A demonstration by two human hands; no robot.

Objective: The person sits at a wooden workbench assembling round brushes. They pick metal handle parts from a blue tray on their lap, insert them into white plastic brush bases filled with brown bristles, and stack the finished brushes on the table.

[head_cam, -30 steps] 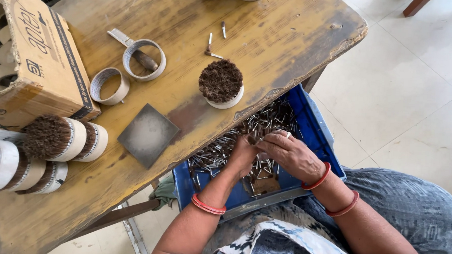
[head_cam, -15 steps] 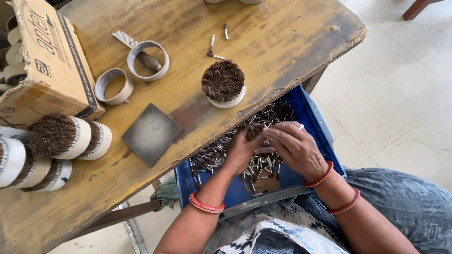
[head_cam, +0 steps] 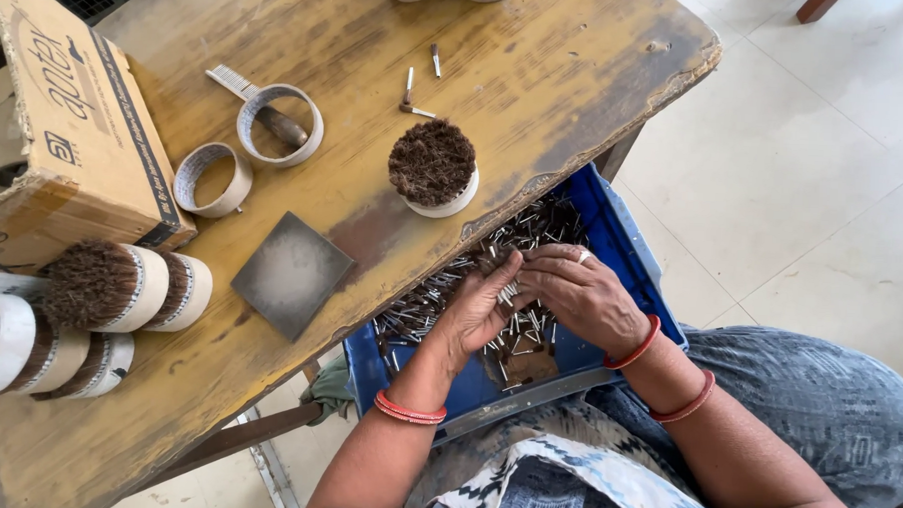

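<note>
Now both hands (head_cam: 540, 297) press closer together among the pins (head_cam: 440, 304).

The tabletop (head_cam: 279, 38) edge hides the far part of the blue crate (head_cam: 631, 260), and both hands cover some pins (head_cam: 440, 299).

Your only view comes from the camera on your head, looking steeply down and slightly forward over your lap. It sits close enough that your left hand (head_cam: 485, 310) and right hand (head_cam: 585, 294) fill the lower middle, above the blue crate (head_cam: 631, 260). The worn wooden table (head_cam: 309, 39) stretches across the upper left, with pale floor tiles (head_cam: 825, 147) at right.
</note>
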